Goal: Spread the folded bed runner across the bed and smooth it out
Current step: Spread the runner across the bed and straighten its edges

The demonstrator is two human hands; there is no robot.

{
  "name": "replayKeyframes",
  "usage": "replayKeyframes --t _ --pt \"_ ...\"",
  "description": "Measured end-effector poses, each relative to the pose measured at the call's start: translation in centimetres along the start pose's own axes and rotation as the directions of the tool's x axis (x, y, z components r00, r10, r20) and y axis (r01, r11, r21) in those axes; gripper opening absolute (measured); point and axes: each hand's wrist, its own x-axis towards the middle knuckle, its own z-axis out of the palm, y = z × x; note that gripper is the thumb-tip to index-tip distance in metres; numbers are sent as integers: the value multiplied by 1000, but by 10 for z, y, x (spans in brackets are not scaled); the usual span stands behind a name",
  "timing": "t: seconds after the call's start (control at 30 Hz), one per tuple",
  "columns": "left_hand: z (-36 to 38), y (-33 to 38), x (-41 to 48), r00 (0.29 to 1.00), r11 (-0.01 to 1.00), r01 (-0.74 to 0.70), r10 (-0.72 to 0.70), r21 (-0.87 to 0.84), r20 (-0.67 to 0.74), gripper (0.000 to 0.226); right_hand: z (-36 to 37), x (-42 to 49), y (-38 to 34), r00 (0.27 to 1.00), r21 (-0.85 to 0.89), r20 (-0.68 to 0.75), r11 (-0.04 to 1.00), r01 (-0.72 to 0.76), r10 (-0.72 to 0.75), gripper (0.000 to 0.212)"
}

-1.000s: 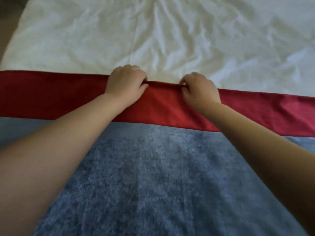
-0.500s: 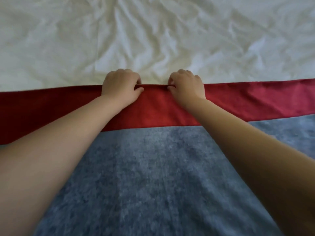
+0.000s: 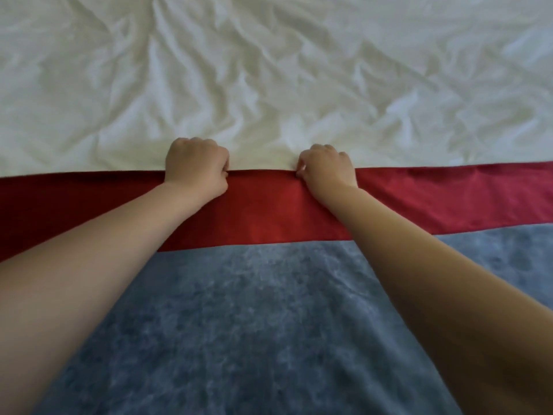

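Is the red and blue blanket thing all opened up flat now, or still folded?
Mostly spread. The bed runner lies flat across the white sheet; left hand and right hand grip its far edge. Hidden folds: cannot tell.

left hand (image 3: 196,166) bare, ringless | right hand (image 3: 327,169) bare | forearms unsleeved
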Motion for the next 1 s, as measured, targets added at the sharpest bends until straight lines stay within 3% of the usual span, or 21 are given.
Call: replayKeyframes --t 0.17,0.3,0.43,0.6,0.77,1.0 --pt "5 57 11 998 971 32 -42 -238 -36 14 -10 -15 60 987 156 -44 975 161 -156 21" --pt "10 119 33 1000 930 -5 -7 -368 -31 12 -17 -28 145 992 201 22 973 116 -122 16" --pt "15 155 54 999 955 -53 51 -291 -13 9 -12 -23 185 991 186 42 975 119 -129 15" --pt "19 168 58 996 979 86 -90 -183 -15 9 -2 -11 183 999 224 29 974 35 -43 15" --pt "13 179 47 992 971 100 -113 -217 -48 19 -8 -30 195 998 204 -52 978 52 -42 17" --pt "4 215 59 999 958 45 -47 -283 -2 20 -29 -51 244 996 23 64 998 -62 61 24"
